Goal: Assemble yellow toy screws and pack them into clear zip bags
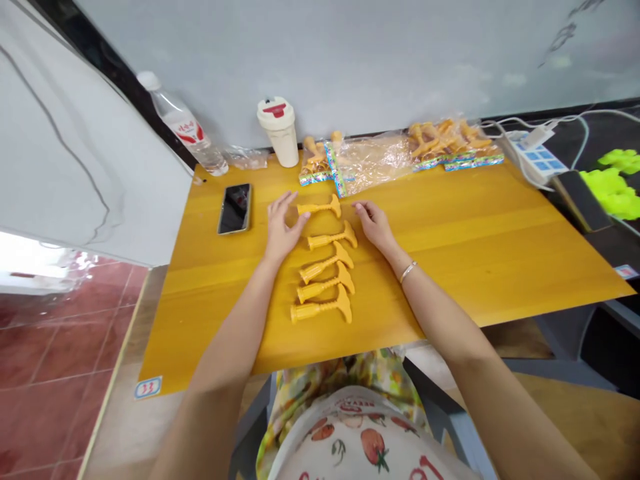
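Several orange-yellow plastic toy hammers lie in a column on the wooden table, their heads to the right. The farthest toy hammer (320, 208) lies between my two hands. My left hand (283, 223) is open at its handle end, fingers spread, with the thumb next to or touching the handle. Just right of its head, and apart from it, my right hand (373, 223) has its fingers curled in with nothing visible in them. Nearer to me are a second toy hammer (333, 238) and the nearest one (323, 309).
Along the back of the table (475, 267) lie clear plastic packets (377, 160) and bagged toy hammers (440, 141). A lidded cup (284, 140), a water bottle (187, 133) and a phone (235, 208) stand or lie to the left. At right are a power strip (540, 160) with cables and bright yellow-green pieces (610, 190).
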Tool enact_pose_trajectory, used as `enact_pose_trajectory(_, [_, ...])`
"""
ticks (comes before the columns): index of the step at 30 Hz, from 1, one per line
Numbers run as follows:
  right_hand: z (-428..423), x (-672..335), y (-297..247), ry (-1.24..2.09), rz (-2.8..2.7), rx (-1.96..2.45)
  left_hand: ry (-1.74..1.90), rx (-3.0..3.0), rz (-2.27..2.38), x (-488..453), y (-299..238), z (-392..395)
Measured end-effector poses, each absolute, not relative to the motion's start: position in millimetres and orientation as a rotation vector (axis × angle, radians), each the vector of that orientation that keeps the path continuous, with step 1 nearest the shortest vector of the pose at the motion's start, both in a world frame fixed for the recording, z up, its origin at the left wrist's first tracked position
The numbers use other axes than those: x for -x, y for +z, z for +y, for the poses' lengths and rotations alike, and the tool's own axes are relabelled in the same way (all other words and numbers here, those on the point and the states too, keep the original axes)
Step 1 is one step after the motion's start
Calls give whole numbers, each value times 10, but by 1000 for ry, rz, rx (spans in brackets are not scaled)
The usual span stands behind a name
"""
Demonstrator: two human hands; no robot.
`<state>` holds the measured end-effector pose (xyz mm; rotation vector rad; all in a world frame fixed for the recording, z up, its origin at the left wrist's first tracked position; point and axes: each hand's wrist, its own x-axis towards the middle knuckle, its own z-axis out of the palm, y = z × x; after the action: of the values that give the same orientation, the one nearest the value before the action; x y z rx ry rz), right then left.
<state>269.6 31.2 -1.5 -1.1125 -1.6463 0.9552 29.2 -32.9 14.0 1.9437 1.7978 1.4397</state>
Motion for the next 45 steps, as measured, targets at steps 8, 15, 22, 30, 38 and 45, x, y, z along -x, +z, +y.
enact_pose_trajectory(8, [266,-2691,0,686,-1933,978,614,-2555,1517,-760,822,-1594])
enact_pose_trajectory(15, [-70,-2537,95,443,-2435,821,188,-2699,1611,-968,460,-1827])
enact_pose_trajectory(22, [95,-2510,-61,663,-2200,752,177,-2684,1608,-880,357,-1367])
enact_pose_trajectory(30, [351,-2656,-137,702,-1871,983,210,-2700,1502,-759,340,-804])
enact_pose_trajectory(38, [439,-2678,-239,787,-1809,1001,821,-2383,1484,-513,490,-798])
enact_pose_trajectory(45, [330,-2595,-225,839,-1860,1055,1364,-1150,1731,-565,164,-1030])
